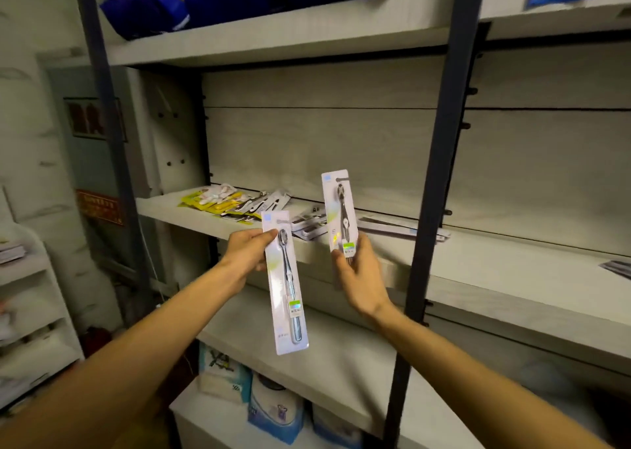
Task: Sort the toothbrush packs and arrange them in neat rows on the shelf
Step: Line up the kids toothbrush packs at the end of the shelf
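1. Two bare forearms, reaching up from 7 and 5 o'clock toward the middle shelf (478, 264).
2. Left hand (247, 252), just left of centre: thumb and fingers pinching the upper edge of a white toothbrush pack (286, 283); pack hanging nearly upright, brush head up, lower end tilted toward 5 o'clock.
3. Right hand (358, 283), just right of centre: fingers curled round the bottom of a second toothbrush pack (338, 209), held upright, top toward 12 o'clock, in front of the shelf edge.
4. On the middle shelf behind the hands: loose heap of yellow and white packs (235, 203) at 10 o'clock from the left hand; flat white packs (403, 228) at 2 o'clock from the right hand, beside the dark upright post (440, 162).
5. Blue bags (191, 1) on the top shelf at 12 o'clock; boxed goods (273, 411) on the bottom shelf at 6 o'clock.
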Available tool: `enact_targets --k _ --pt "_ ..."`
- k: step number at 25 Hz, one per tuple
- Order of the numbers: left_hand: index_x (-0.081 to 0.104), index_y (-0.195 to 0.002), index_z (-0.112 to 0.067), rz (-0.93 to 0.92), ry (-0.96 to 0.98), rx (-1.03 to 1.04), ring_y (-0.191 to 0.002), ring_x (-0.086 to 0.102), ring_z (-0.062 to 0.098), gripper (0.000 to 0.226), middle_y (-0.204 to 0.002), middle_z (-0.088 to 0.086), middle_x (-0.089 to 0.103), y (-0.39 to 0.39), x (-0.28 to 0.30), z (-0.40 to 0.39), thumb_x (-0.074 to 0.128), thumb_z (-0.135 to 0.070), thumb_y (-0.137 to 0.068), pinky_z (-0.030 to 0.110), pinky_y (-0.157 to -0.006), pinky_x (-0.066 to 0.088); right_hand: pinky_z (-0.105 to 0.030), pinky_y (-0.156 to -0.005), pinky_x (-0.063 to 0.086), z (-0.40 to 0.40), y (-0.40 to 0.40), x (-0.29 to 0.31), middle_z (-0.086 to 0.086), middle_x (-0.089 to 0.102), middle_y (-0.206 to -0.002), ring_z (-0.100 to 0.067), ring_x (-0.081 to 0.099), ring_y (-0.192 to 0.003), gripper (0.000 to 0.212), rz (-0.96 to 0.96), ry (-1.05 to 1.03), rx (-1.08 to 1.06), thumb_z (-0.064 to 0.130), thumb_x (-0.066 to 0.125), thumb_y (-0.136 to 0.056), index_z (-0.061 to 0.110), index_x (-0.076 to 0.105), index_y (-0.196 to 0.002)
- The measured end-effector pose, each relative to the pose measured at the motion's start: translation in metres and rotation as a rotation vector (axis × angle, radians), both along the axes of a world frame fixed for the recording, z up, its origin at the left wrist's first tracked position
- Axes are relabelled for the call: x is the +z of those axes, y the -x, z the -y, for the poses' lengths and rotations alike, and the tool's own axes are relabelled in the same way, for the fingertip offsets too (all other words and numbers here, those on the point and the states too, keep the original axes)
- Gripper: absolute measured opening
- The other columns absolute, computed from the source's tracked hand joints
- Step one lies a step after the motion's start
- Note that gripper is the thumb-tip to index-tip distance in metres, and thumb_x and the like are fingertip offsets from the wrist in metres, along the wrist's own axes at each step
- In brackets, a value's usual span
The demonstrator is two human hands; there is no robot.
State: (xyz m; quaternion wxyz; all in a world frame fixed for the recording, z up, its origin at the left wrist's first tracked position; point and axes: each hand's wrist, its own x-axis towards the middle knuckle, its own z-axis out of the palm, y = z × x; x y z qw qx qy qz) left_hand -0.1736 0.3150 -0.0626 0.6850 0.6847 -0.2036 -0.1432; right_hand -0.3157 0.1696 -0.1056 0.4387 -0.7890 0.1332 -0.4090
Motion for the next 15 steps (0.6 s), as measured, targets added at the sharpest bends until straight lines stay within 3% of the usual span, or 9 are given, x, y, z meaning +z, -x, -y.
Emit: enact_targets --k 5,8,11,15 --pt "0.068 -0.093 -0.01 0.017 -0.018 0.011 -0.04 0.058 0.001 0.014 -0.05 -0.008 0.066 -0.05 0.006 0.027 0.062 -0.02 -0.099 0.014 -0.039 0.041 -0.042 -0.089 0.048 0.043 -0.063 0.028 -0.02 0.067 -0.111 -0.04 0.061 -0.102 0.03 -0.313 0.329 -0.194 0.025 0.055 -0.098 0.001 0.056 -0.116" --pt "0.068 -0.088 -0.013 0.04 -0.052 -0.002 -0.045 0.06 0.007 0.017 -0.055 -0.005 0.068 -0.077 0.011 0.055 0.063 -0.025 -0.098 0.019 -0.05 0.045 -0.044 -0.094 0.048 0.073 -0.101 0.036 -0.022 0.067 -0.113 -0.039 0.061 -0.109 0.038 -0.476 0.307 -0.21 0.034 0.052 -0.098 0.001 0.06 -0.115" --pt "0.069 -0.083 -0.015 0.047 -0.047 -0.009 -0.044 0.062 0.007 0.018 -0.054 -0.006 0.069 -0.1 0.019 0.081 0.063 -0.024 -0.098 0.016 -0.04 0.043 -0.043 -0.096 0.047 0.099 -0.131 0.036 -0.023 0.063 -0.12 -0.041 0.056 -0.113 0.044 -0.576 0.266 -0.284 0.042 0.051 -0.098 0.002 0.06 -0.115" --pt "0.07 -0.09 -0.013 0.021 -0.063 -0.035 -0.047 0.067 0.012 0.014 -0.061 -0.001 0.072 -0.12 0.02 0.106 0.064 -0.024 -0.098 0.024 -0.042 0.054 -0.05 -0.11 0.031 0.116 -0.151 0.021 -0.02 0.052 -0.135 -0.039 0.041 -0.129 0.056 -0.724 0.329 -0.399 0.053 0.042 -0.097 0.009 0.057 -0.128"
